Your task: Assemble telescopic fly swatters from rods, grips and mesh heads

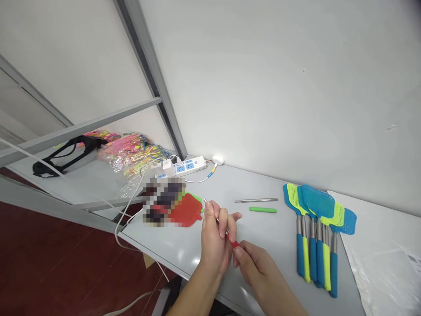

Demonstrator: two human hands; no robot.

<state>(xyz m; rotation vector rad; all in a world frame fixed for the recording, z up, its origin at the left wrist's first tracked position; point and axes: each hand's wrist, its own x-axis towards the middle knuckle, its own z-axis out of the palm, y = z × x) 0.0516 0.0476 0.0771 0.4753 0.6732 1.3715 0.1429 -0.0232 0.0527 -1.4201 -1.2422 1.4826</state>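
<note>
My left hand [215, 237] is closed around a thin metal rod [217, 220], whose tip sticks out past the thumb. At the rod's near end is a red handle grip [232, 241], pinched between the thumb and fingers of my right hand [259, 267]. Beyond my hands, another metal rod [256, 200] lies on the table, with a loose green handle grip [263, 210] just in front of it. To the left lies a red fly swatter head [186, 213], partly over a green one [199, 202]; a pixelated patch hides their left side.
Several blue and yellow fly swatters [317, 245] lie on the right beside a white plastic sheet [388, 254]. A power strip [189, 166] with cables sits at the back left. Past the metal frame [164, 114] are bagged colourful items [128, 151] and a black object [70, 153].
</note>
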